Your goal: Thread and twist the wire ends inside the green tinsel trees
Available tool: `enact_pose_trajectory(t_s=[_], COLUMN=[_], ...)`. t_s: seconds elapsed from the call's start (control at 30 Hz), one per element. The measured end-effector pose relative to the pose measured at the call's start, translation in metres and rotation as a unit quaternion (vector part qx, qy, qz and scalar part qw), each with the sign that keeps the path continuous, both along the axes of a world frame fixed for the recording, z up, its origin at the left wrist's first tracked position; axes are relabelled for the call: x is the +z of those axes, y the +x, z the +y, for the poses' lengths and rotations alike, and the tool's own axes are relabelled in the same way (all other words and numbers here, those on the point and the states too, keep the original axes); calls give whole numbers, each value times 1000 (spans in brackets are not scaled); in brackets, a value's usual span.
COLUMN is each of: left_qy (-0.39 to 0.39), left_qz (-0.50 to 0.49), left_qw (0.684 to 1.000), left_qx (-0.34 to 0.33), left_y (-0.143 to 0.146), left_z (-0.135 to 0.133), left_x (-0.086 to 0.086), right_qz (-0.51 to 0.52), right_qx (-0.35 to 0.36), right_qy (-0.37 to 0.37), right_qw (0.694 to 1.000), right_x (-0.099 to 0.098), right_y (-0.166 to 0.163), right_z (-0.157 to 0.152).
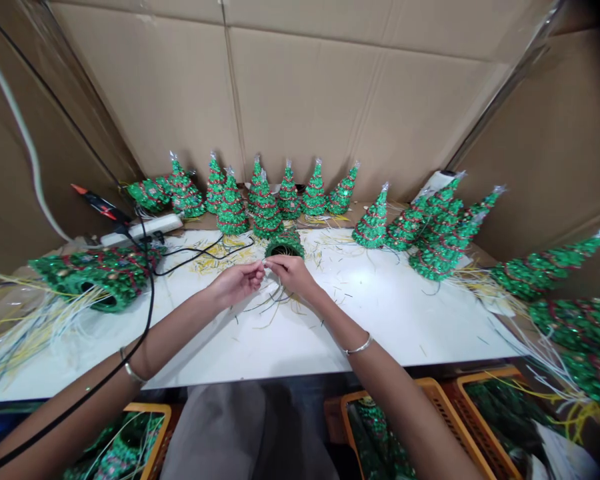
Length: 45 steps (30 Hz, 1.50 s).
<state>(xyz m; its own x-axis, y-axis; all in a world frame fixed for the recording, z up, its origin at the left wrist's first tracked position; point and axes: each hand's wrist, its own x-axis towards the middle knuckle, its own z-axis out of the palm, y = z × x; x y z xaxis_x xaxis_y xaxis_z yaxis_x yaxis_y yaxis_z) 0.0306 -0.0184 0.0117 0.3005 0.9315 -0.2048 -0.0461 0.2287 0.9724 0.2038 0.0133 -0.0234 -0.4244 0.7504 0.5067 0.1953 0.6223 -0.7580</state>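
Observation:
A small green tinsel Christmas tree [283, 243] lies on its side on the white table [380, 313], its hollow base facing me. Thin wires [275, 301] spill out of that base onto the tabletop. My left hand [240, 281] is just left of the opening, thumb and forefinger pinched together. Right in front of the base, my right hand [291, 272] is pinched too, its fingertips meeting the left ones. Whatever thin piece sits between the fingertips is too small to make out; it may be a wire end.
Several decorated trees [233, 207] stand along the cardboard wall. A larger tree [105, 273] with long wires lies at left, beside a power strip [143, 229] and a black-and-red tool [100, 204]. Yellow clippings [215, 257] litter the table. Orange crates [445, 413] sit below the front edge.

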Motion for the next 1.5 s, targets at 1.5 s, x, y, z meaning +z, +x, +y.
enact_pose_trajectory(t_s=[1.5], left_qy=[671], left_qz=[420], left_qw=[597], left_qx=[131], left_y=[-35], left_z=[14], left_x=[-19], right_qz=[24], right_qx=[-94], right_qy=[-25], right_qw=[995], right_x=[7], right_y=[-18], right_z=[-9])
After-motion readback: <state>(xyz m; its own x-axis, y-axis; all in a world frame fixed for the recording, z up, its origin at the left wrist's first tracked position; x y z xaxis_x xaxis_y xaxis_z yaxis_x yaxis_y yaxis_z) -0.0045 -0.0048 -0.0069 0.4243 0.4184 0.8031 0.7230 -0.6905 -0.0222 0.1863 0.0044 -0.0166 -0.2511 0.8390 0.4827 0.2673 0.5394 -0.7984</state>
